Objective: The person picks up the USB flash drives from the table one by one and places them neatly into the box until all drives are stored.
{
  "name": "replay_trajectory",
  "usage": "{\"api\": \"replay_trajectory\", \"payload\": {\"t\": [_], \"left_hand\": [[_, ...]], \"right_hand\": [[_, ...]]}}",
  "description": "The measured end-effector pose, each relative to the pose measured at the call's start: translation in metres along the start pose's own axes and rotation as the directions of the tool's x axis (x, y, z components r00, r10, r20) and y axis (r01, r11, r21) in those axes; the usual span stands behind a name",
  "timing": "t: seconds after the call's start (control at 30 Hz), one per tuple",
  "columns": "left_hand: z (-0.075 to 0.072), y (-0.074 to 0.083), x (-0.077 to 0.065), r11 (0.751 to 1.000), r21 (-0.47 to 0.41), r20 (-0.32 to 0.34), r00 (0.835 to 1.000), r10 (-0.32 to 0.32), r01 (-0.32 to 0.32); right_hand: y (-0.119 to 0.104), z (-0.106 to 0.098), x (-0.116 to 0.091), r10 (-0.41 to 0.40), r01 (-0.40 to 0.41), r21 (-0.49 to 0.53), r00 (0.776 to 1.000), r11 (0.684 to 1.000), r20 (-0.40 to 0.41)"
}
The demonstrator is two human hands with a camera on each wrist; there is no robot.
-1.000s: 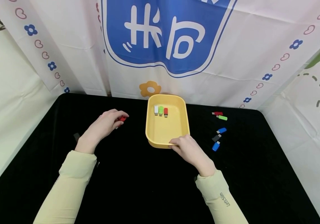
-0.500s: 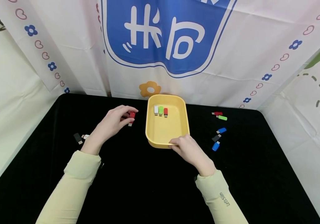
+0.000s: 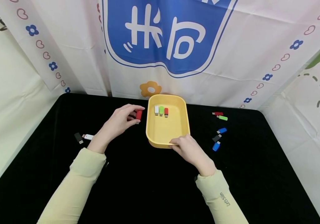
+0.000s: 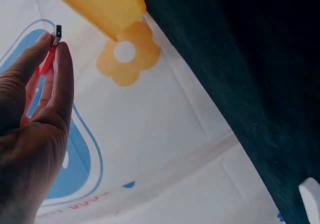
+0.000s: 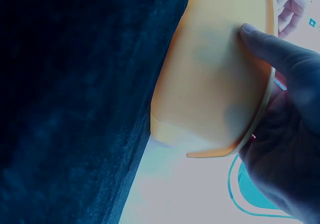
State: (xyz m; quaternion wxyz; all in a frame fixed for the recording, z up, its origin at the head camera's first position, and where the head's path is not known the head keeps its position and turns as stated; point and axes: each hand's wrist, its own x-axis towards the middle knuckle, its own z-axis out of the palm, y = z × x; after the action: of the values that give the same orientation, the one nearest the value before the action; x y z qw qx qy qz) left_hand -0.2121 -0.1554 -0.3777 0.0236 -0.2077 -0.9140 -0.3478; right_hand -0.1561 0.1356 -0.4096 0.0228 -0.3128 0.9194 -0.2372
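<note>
Between thumb and fingers my left hand [image 3: 120,119] pinches a red USB stick [image 3: 138,114], just left of the yellow tray [image 3: 168,143]. In the left wrist view the stick's metal plug [image 4: 58,35] pokes out past the fingertips. My right hand [image 3: 189,151] grips the tray's near rim, thumb on the outer wall in the right wrist view. Inside the tray a white USB stick [image 3: 156,110], a green one [image 3: 161,111] and a red one [image 3: 166,112] lie side by side in a row, plugs toward me.
Left on the black cloth [image 3: 148,186] lie a black USB stick [image 3: 78,137] and a white one [image 3: 88,137]. Several more are scattered on the right, among them a green stick [image 3: 223,118] and a blue stick [image 3: 216,146]. A printed curtain [image 3: 87,71] hangs behind the table.
My left hand has moved right toward the tray with the red USB stick, which now stands more upright in view. The white stick on the left has come into sight. My right hand stays put.
</note>
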Motion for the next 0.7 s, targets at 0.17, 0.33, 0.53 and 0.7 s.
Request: {"api": "replay_trajectory", "payload": {"t": [0.17,0.33,0.53,0.7], "left_hand": [[0.006,0.012,0.009,1.000,-0.018,0.010,1.000,0.013,-0.013],[0.015,0.022,0.019,0.999,-0.025,0.027,0.999,0.030,-0.029],[0.027,0.032,0.031,0.999,-0.025,0.068,0.997,0.037,-0.036],[0.038,0.036,0.039,0.997,-0.048,0.096,0.993,0.065,-0.061]], "right_hand": [[0.001,0.000,0.000,0.006,-0.006,0.011,1.000,1.000,0.004],[0.001,0.000,0.000,0.018,-0.018,0.010,1.000,1.000,0.014],[0.002,0.000,0.001,0.015,-0.015,0.010,1.000,1.000,0.023],[0.002,0.000,0.001,0.010,-0.010,0.009,1.000,1.000,0.014]]}}
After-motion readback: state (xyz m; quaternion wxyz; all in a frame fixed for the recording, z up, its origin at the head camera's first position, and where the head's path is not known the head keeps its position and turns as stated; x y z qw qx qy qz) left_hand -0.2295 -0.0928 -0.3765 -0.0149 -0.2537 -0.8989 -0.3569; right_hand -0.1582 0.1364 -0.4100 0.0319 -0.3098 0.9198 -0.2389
